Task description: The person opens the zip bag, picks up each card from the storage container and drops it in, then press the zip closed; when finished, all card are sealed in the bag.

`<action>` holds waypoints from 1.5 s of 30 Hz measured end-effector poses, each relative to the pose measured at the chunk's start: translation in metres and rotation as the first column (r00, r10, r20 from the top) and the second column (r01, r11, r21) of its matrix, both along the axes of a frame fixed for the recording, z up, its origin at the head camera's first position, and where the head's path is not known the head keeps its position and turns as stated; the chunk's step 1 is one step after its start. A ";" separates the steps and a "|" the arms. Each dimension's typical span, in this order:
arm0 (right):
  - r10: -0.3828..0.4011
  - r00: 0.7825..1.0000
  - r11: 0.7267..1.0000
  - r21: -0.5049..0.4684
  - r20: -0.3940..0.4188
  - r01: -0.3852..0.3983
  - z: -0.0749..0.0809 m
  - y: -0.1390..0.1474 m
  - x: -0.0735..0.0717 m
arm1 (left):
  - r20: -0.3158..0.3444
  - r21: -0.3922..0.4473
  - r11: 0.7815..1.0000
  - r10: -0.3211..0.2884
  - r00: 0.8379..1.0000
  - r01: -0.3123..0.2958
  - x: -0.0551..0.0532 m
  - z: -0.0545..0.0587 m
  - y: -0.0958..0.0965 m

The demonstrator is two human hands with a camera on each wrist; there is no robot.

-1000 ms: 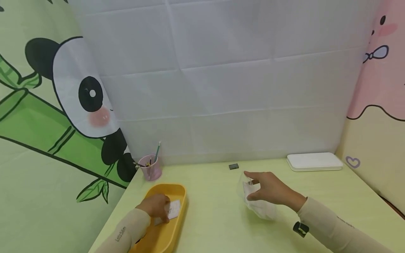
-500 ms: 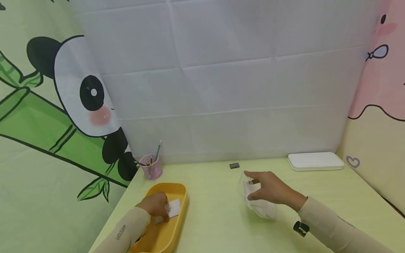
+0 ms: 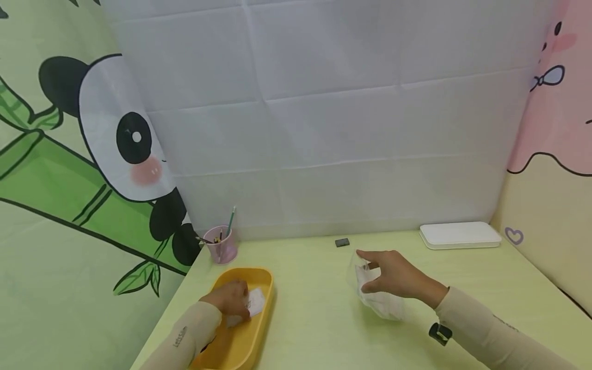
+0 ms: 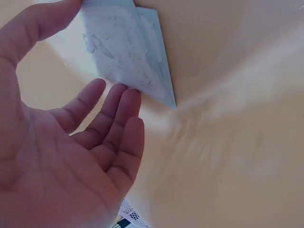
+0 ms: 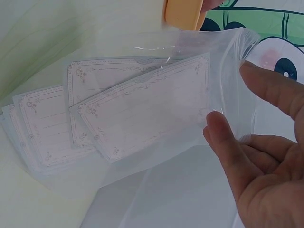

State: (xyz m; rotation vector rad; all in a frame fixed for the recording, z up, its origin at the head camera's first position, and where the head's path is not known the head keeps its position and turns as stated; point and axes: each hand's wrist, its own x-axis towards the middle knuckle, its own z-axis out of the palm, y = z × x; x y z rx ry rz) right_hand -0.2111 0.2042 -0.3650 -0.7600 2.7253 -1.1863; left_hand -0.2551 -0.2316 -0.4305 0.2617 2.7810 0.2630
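Note:
My left hand (image 3: 227, 299) reaches down into the yellow tray (image 3: 260, 277) on the left of the table. It holds white printed cards (image 3: 256, 301) there. The left wrist view shows two overlapping cards (image 4: 126, 52), with my thumb at the upper edge and fingertips at the lower edge. On the right, my right hand (image 3: 394, 275) grips a clear plastic bag (image 3: 381, 304) by its mouth, thumb and fingers spread apart. Several white bordered cards (image 5: 152, 104) lie fanned inside the bag in the right wrist view.
A pink pen cup (image 3: 222, 251) with a green pencil stands behind the tray. Toward the back lie a small dark grey block (image 3: 342, 242) and a flat white box (image 3: 460, 236). A white cloth (image 3: 324, 128) hangs behind the pale green table (image 3: 310, 329).
In the tray, the cards under my left hand have shifted and tilted slightly, with my fingers drawn in around them. My right hand and the bag stay in place.

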 end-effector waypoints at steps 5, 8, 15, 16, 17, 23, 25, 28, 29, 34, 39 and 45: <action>-0.001 1.000 1.000 0.002 0.000 0.001 -0.002 -0.002 0.002 | 0.021 -0.017 1.000 0.019 1.000 -0.019 0.002 0.003 -0.004; -0.010 1.000 1.000 0.003 -0.005 0.010 -0.002 -0.003 0.002 | 0.075 -0.036 0.997 0.072 0.995 -0.069 0.003 0.006 -0.005; -0.009 1.000 1.000 0.007 -0.009 0.009 -0.002 -0.005 0.004 | 0.143 -0.053 0.989 0.147 0.979 -0.141 0.002 0.009 -0.004; -0.007 1.000 1.000 0.004 -0.008 0.007 -0.002 -0.005 0.004 | 0.145 -0.053 0.988 0.154 0.977 -0.148 0.002 0.009 -0.004; -0.009 1.000 1.000 0.002 -0.007 0.009 -0.001 -0.005 0.004 | 0.145 -0.055 0.987 0.157 0.977 -0.151 0.002 0.009 -0.004; -0.014 1.000 1.000 0.010 -0.007 0.014 -0.002 -0.008 0.006 | 0.131 -0.076 0.985 0.161 0.978 -0.152 0.004 0.008 -0.004; -0.012 1.000 1.000 0.014 -0.006 0.012 -0.003 -0.008 0.007 | 0.131 -0.073 0.985 0.163 0.978 -0.154 0.005 0.007 -0.005; -0.011 1.000 1.000 0.015 -0.005 0.011 -0.003 -0.009 0.008 | 0.131 -0.062 0.986 0.162 0.978 -0.155 0.006 0.007 -0.007; -0.011 1.000 1.000 0.012 -0.004 0.011 -0.003 -0.009 0.009 | 0.133 -0.058 0.986 0.164 0.977 -0.157 0.007 0.007 -0.008; -0.014 1.000 1.000 0.008 -0.003 0.014 0.000 -0.010 0.010 | 0.144 -0.067 0.984 0.175 0.974 -0.166 0.009 0.013 -0.012; -0.017 1.000 1.000 0.001 -0.016 0.017 0.001 -0.011 0.012 | 0.100 -0.090 0.991 0.105 0.989 -0.096 0.011 0.022 -0.015; -0.005 1.000 1.000 -0.012 -0.013 0.005 0.001 -0.013 0.014 | 0.077 -0.079 0.994 0.087 0.993 -0.081 0.017 0.029 -0.016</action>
